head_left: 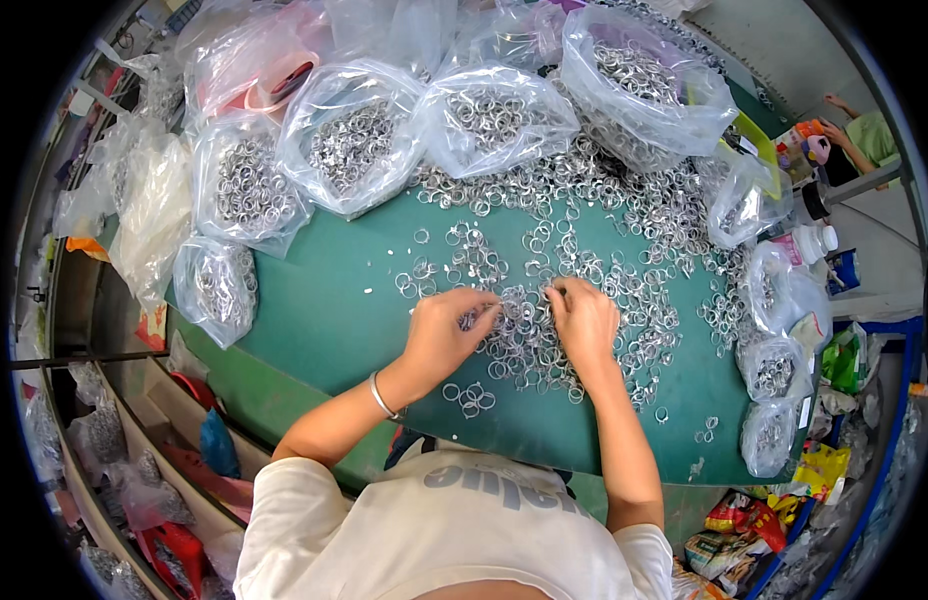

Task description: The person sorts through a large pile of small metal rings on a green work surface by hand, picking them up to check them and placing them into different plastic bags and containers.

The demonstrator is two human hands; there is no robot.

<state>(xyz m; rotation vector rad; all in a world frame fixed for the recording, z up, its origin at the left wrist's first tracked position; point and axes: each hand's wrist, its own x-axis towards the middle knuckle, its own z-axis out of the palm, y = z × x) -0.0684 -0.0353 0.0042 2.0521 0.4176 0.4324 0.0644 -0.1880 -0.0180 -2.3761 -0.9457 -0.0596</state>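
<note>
Silver-coloured metal rings [529, 335] lie in a loose spread on the green tabletop, between and around my two hands. My left hand [446, 328], with a bangle on its wrist, is curled at the left side of the spread; several rings show between its thumb and fingers. On the right side, my right hand [588, 322] is closed with thumb and index finger together at the rings' upper edge. What it pinches, if anything, is too small to make out. A small cluster of rings [469, 400] lies apart, below my left hand.
Open clear plastic bags of rings [349, 145] line the table's far edge, with a large heap [624, 190] before them. Smaller bags [769, 370] stand along the right edge. A white bottle [814, 241] is at the right. Shelves with bags are at the left; another person's arm [852, 145] shows far right.
</note>
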